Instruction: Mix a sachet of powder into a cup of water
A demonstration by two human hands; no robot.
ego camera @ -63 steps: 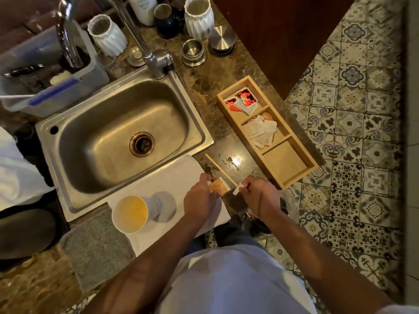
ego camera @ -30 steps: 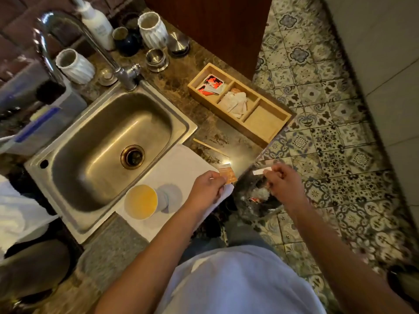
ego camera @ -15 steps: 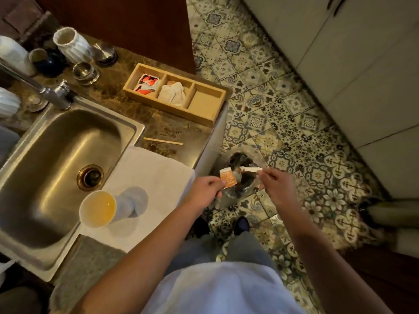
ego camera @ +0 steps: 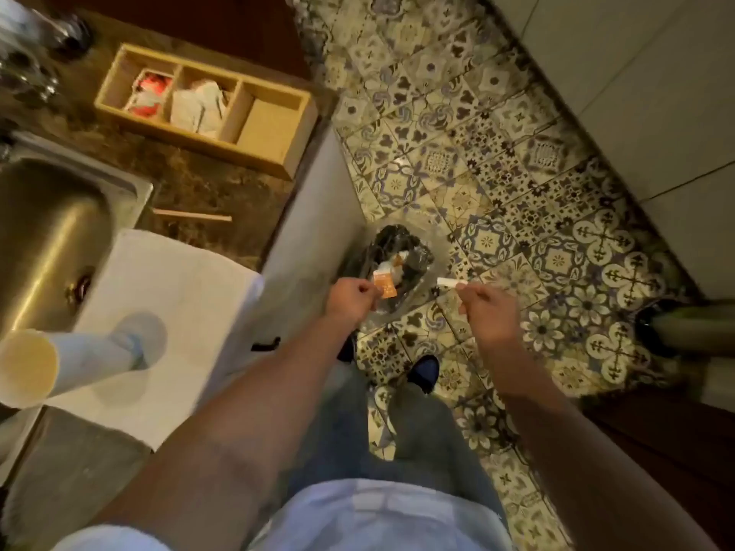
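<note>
My left hand (ego camera: 352, 299) pinches a small orange sachet (ego camera: 385, 286) over a bin lined with a dark bag (ego camera: 391, 260) on the floor. My right hand (ego camera: 487, 312) holds a thin white torn-off strip (ego camera: 452, 283) just right of the bin. A white paper cup (ego camera: 30, 365) with yellowish liquid stands on a white towel (ego camera: 167, 312) at the counter's left, well away from both hands. A wooden stirring stick (ego camera: 193, 215) lies on the counter behind the towel.
A wooden tray (ego camera: 274, 133) with three compartments holds red and white sachets at the counter's back. The steel sink (ego camera: 43, 240) is at the left. Patterned floor tiles (ego camera: 517, 173) spread to the right, with pale cabinet doors beyond. Some litter lies inside the bin.
Both hands left the counter and moved right, out over the floor bin, with sachet and torn strip held apart. The view swung right and down with them.
</note>
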